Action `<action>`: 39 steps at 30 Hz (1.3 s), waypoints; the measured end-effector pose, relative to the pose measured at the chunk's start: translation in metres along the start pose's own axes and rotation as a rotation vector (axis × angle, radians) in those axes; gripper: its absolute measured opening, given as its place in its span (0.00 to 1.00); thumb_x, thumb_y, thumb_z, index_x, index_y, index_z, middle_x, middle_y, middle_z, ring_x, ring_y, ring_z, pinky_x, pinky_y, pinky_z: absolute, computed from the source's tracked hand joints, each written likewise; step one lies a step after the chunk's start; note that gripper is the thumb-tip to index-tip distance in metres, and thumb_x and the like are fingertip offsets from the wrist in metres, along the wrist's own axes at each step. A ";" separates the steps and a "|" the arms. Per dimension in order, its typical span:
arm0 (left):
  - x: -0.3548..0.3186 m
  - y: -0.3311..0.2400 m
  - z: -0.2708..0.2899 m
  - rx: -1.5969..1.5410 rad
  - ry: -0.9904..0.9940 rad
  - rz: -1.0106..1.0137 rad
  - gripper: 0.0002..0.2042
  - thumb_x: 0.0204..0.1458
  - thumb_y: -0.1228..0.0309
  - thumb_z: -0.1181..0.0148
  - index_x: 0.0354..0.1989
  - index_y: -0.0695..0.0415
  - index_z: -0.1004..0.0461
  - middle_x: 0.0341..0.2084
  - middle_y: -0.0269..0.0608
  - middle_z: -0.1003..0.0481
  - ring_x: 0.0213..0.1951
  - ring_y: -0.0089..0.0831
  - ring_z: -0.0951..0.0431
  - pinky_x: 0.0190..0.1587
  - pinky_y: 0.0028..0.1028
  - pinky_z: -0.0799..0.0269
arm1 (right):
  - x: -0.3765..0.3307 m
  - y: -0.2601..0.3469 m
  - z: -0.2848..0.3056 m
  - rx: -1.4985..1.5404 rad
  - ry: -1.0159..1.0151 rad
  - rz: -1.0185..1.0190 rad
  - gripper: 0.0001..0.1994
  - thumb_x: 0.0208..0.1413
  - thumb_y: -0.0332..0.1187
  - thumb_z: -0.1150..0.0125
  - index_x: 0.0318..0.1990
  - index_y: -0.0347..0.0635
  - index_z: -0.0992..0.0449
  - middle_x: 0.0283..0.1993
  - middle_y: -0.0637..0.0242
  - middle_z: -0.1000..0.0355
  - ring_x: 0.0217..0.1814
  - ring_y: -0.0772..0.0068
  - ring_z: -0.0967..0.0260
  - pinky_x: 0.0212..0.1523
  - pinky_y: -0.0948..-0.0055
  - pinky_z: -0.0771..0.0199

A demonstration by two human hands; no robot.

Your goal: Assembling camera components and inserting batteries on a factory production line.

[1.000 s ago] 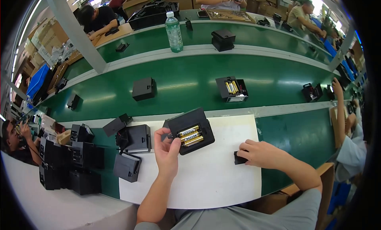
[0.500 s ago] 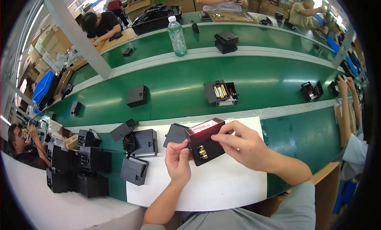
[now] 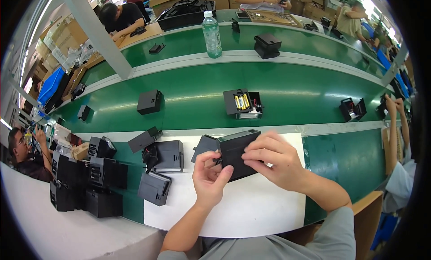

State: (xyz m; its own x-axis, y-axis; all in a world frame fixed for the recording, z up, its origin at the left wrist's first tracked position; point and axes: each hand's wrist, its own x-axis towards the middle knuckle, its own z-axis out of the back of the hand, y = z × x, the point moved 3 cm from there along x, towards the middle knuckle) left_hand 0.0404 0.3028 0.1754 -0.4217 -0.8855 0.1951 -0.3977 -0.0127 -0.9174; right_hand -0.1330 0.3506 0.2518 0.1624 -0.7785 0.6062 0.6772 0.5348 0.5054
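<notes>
Both my hands hold a black plastic box (image 3: 237, 152) just above the white mat (image 3: 265, 206). My left hand (image 3: 210, 178) grips its lower left corner, thumb on the side. My right hand (image 3: 273, 162) covers its right half, fingers curled over the top edge. The box's closed dark face points at me; no batteries show on it. A flat black cover piece (image 3: 204, 147) lies on the mat right behind the box, at its left.
More black boxes lie left on the mat (image 3: 167, 156) (image 3: 154, 188), with a stack of them (image 3: 85, 179) at the far left. On the green conveyor belt (image 3: 296, 89) sit an open box with batteries (image 3: 243, 104), other black units (image 3: 149, 102) and a water bottle (image 3: 212, 34). Other people work around.
The box lay open on the mat with its batteries showing. I picked it up, turned it over in both hands, and now its closed dark side faces me.
</notes>
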 end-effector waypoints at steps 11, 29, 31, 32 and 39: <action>0.082 -0.002 -0.023 0.974 0.281 -0.113 0.29 0.55 0.67 0.42 0.63 0.60 0.46 0.56 0.57 0.37 0.50 0.46 0.28 0.51 0.40 0.31 | -0.032 -0.134 0.050 0.420 -0.180 -0.828 0.27 0.53 0.27 0.38 0.60 0.41 0.39 0.56 0.57 0.37 0.48 0.65 0.33 0.46 0.70 0.27; 0.145 0.037 -0.055 1.369 0.170 -0.141 0.39 0.38 0.58 0.34 0.62 0.54 0.42 0.58 0.44 0.39 0.51 0.46 0.32 0.50 0.37 0.30 | -0.188 -0.256 0.255 -1.051 -0.260 -1.003 0.15 0.53 0.29 0.49 0.49 0.42 0.30 0.37 0.51 0.24 0.37 0.41 0.26 0.36 0.53 0.29; 0.114 0.025 -0.073 1.265 0.249 -0.297 0.39 0.36 0.59 0.33 0.61 0.54 0.40 0.59 0.44 0.39 0.51 0.45 0.32 0.49 0.36 0.29 | -0.155 -0.228 0.224 -1.117 -0.174 -0.767 0.16 0.50 0.29 0.46 0.49 0.45 0.29 0.38 0.57 0.24 0.41 0.47 0.25 0.41 0.56 0.27; 0.096 0.018 -0.090 1.283 0.362 -0.323 0.39 0.35 0.61 0.33 0.61 0.54 0.39 0.59 0.42 0.39 0.51 0.43 0.31 0.49 0.35 0.29 | -0.155 -0.229 0.205 -1.277 -0.086 -0.667 0.17 0.50 0.30 0.44 0.50 0.46 0.29 0.43 0.59 0.25 0.48 0.50 0.28 0.46 0.58 0.29; 0.039 0.013 -0.098 1.299 0.519 -0.265 0.38 0.34 0.61 0.31 0.59 0.55 0.37 0.60 0.43 0.40 0.50 0.43 0.32 0.49 0.33 0.29 | -0.165 -0.217 0.169 -0.843 -0.153 -0.852 0.22 0.48 0.34 0.38 0.54 0.48 0.30 0.57 0.64 0.32 0.65 0.57 0.40 0.59 0.57 0.36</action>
State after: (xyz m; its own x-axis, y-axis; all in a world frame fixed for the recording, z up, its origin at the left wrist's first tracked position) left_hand -0.0614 0.3136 0.2050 -0.8130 -0.5252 0.2515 0.3872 -0.8102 -0.4401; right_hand -0.4285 0.4183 0.1458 -0.6123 -0.6994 0.3687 0.7901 -0.5582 0.2532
